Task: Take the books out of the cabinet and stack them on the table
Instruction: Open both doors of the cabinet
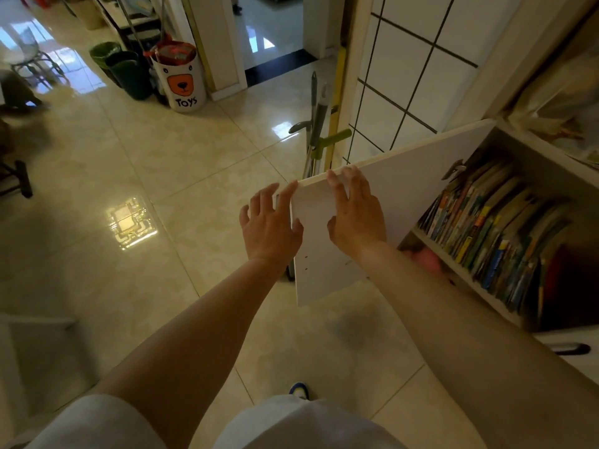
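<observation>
Head view, both hands (271,223) (356,215) on open cabinet door (398,186) edge, books (492,228) exposed

Two hands are seen at the cabinet door (405,176): the left hand (270,222) at its outer corner, the right hand (355,218) on its inner face. One row of books (492,234), too many and too tightly packed to be counted, is seen behind the door. One toy bin (181,79) and two dark green bins (120,68) are seen well beyond the door. Two mop handles (316,124) are seen just past its top edge.
</observation>
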